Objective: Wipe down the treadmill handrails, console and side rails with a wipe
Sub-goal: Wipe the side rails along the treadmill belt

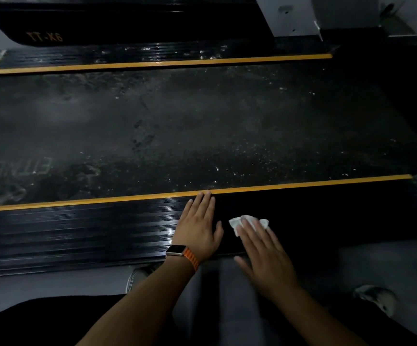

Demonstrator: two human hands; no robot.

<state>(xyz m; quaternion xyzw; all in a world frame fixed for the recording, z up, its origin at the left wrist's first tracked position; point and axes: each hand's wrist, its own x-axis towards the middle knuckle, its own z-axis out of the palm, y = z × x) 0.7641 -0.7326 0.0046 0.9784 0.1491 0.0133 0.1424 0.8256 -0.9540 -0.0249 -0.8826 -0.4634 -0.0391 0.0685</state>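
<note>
The treadmill lies crosswise below me. Its near side rail (77, 228) is black, ribbed and shiny, edged by an orange stripe (302, 184). My left hand (198, 227), with an orange-strapped watch on the wrist, rests flat on this rail, fingertips at the stripe. My right hand (265, 253) presses a crumpled white wipe (246, 221) onto the rail with straight fingers, just right of the left hand. The far side rail (152, 54) shows white specks and smears.
The dusty running belt (190, 126) fills the middle, speckled white toward the right. A black base labelled TT-X6 (45, 36) and a grey upright (289, 16) stand beyond it. My shoes (377, 298) and knees are on the grey floor near the rail.
</note>
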